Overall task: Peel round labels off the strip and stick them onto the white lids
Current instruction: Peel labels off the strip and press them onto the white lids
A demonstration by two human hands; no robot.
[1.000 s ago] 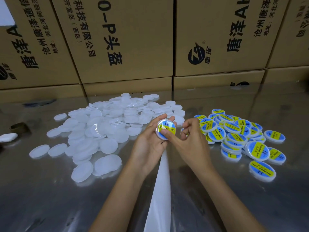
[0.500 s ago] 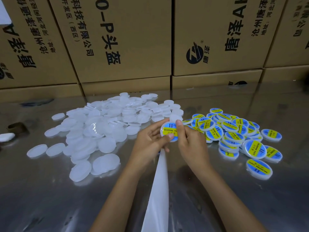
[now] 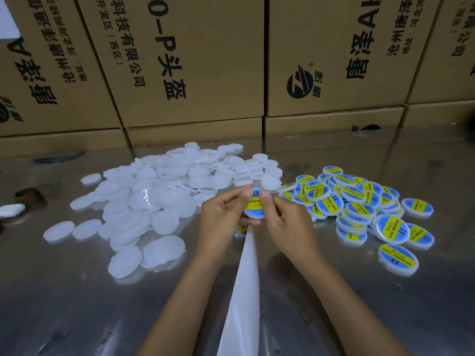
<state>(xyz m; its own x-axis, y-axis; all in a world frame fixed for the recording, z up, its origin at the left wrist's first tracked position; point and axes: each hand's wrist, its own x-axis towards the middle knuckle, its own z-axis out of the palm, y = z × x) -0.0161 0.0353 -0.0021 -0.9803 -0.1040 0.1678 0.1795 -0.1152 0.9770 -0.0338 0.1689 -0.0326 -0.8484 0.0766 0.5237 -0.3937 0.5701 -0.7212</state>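
Note:
My left hand point(image 3: 222, 214) and my right hand point(image 3: 288, 222) meet over the table's middle, both gripping one white lid point(image 3: 254, 213) that carries a blue and yellow round label. Both thumbs press on the label's top edge. The white backing strip point(image 3: 245, 291) runs from under my hands toward me, and one more label point(image 3: 241, 229) peeks out on it below my left hand. A heap of plain white lids point(image 3: 167, 196) lies to the left. A pile of labelled lids point(image 3: 359, 209) lies to the right.
Stacked cardboard boxes point(image 3: 195, 68) wall off the back of the shiny metal table point(image 3: 77, 304). A small brown roll point(image 3: 27, 195) and a white object point(image 3: 11, 209) sit at the far left edge.
The lid has turned in my hands, and both thumbs have come up onto the label's upper edge. My right hand has closed in on the lid from the right.

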